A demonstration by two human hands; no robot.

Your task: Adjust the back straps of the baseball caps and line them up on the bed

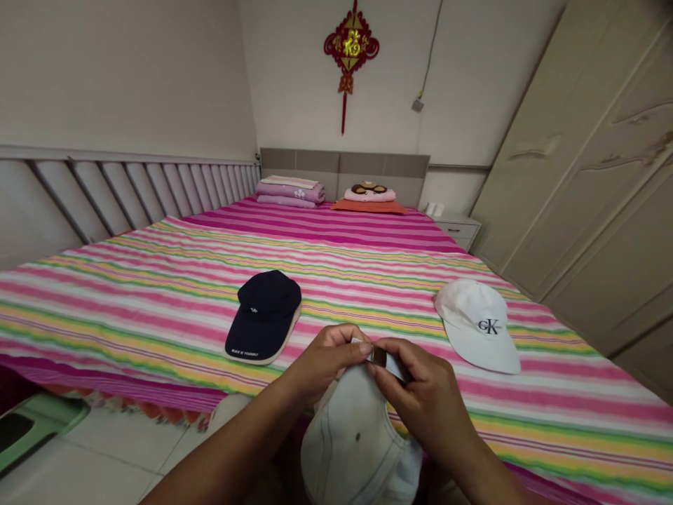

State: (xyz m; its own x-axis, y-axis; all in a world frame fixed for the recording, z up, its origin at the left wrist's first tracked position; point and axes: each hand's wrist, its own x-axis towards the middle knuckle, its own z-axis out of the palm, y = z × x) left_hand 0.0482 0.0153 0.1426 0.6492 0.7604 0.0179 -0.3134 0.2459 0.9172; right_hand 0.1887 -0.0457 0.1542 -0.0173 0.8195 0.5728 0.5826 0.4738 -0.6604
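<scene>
A light-coloured cap [350, 442] hangs low in front of me, its back strap [362, 345] drawn up between my two hands. My left hand [336, 354] pinches the strap from the left, thumb along it. From the right, my right hand [420, 379] grips the strap by its metal buckle [378, 356], fingers closed. To the left on the bed lies a navy cap [268, 301], brim toward me. A white cap [476, 315] with dark lettering rests on the right side.
Under the caps spreads a striped bed sheet [184, 280]. Folded bedding [289, 193] and a pillow stack [368, 203] sit by the headboard [378, 168]. A railing [158, 193] lines the left; a wardrobe [568, 196] and nightstand [457, 230] stand right. A green stool [47, 424] is lower left.
</scene>
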